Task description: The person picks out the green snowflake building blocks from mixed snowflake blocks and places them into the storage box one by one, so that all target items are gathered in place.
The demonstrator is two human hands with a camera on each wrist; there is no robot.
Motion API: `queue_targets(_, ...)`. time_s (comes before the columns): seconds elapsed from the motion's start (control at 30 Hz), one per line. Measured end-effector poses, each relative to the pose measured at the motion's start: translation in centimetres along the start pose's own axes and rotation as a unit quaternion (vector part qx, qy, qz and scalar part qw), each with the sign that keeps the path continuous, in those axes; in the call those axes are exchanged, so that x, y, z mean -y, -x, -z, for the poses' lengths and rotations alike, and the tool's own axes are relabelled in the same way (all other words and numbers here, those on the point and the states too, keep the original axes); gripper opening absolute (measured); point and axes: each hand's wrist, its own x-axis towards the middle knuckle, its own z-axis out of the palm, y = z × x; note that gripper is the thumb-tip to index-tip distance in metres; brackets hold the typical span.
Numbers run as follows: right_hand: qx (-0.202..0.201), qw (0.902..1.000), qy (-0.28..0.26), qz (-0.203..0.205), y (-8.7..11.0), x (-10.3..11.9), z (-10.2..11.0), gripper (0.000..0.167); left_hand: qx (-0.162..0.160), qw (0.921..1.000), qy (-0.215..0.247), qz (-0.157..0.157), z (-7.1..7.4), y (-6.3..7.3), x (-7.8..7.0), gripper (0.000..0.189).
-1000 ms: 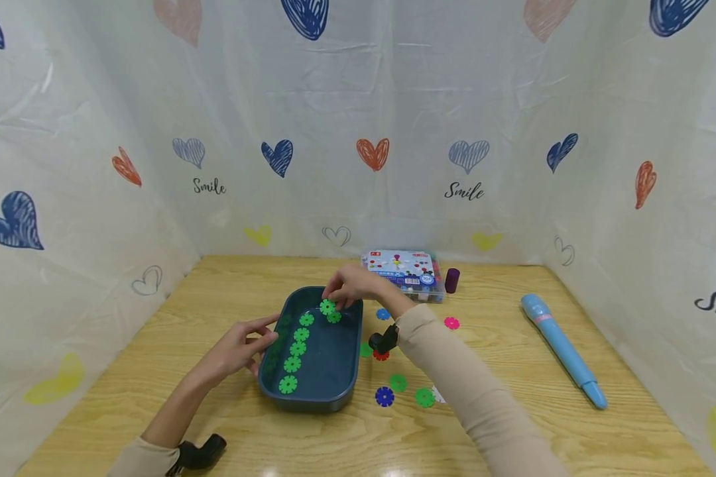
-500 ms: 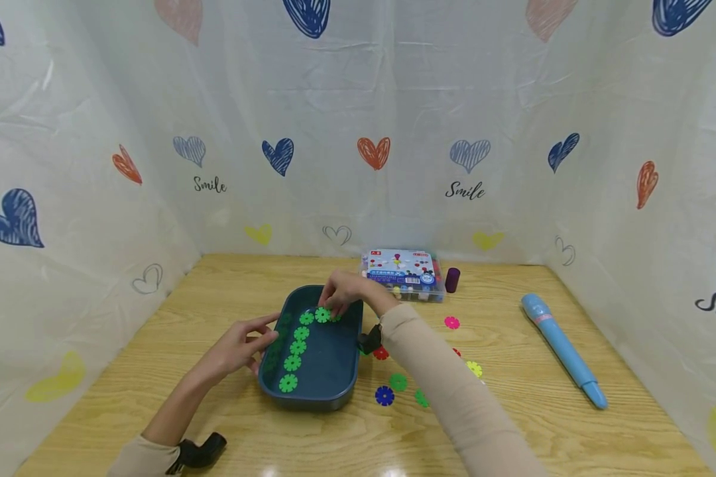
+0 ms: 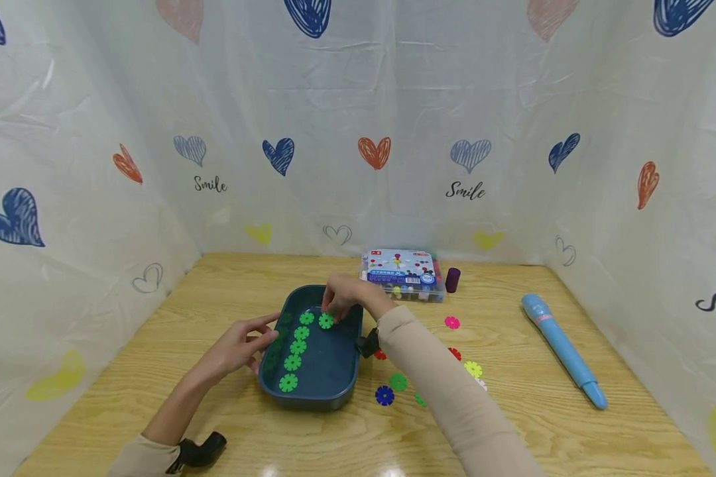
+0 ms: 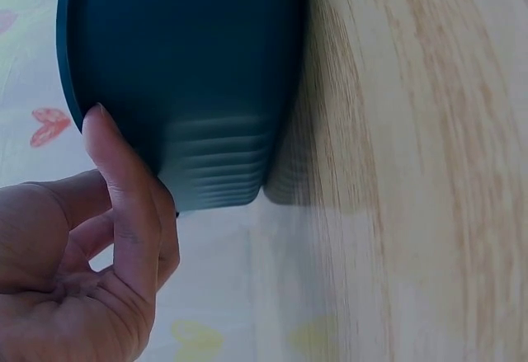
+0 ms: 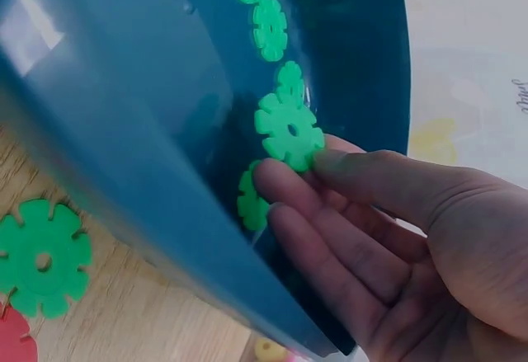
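A dark blue rectangular bin (image 3: 329,371) stands on the wooden table. Several green snowflake discs form a column along its left side, including a near green disc (image 3: 288,383). At the bin's far end my right hand (image 3: 347,295) pinches another green snowflake disc (image 5: 289,127) between thumb and fingers, tilted close over the floor. Partly behind these fingers, a further green disc (image 5: 250,201) shows in the right wrist view. My left hand (image 3: 238,344) touches the bin's left rim and outer wall with its fingertips, fingers loosely extended.
Right of the bin lie loose discs, among them a dark blue disc (image 3: 384,395), a yellow disc (image 3: 473,369) and a pink disc (image 3: 451,322). A clear parts box (image 3: 402,271) and purple cylinder (image 3: 452,280) stand behind. A blue microphone-shaped stick (image 3: 563,351) lies far right.
My right hand has lowered the pinched green disc toward the bin floor, shifted it left, then slightly back right. The left hand stays at the rim.
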Motion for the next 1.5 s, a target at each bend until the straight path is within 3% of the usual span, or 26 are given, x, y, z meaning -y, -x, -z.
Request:
queue_targets(0.3,0.027,0.9995,-0.002,-0.019,0.1,0.1,-0.1,0.012,0.001,1.0000,-0.001,0.003,0.0,0.0,0.0,0.056)
queue_targets(0.9,0.016,0.9984,0.048,-0.024,0.7,0.4,0.5,0.017,0.000,0.9999,-0.010,0.001,0.0,0.0,0.0,0.055)
queue_targets(1.17,-0.006,0.9990,0.040,0.017,3.1,0.3,2.8,0.021,0.000,1.0000,-0.006,-0.002,-0.1,-0.1,-0.1,0.056)
queue_targets(1.5,-0.029,0.9929,0.082,0.081,7.2,-1.6,4.8,0.018,0.002,1.0000,-0.008,0.001,0.0,0.0,-0.1,0.057)
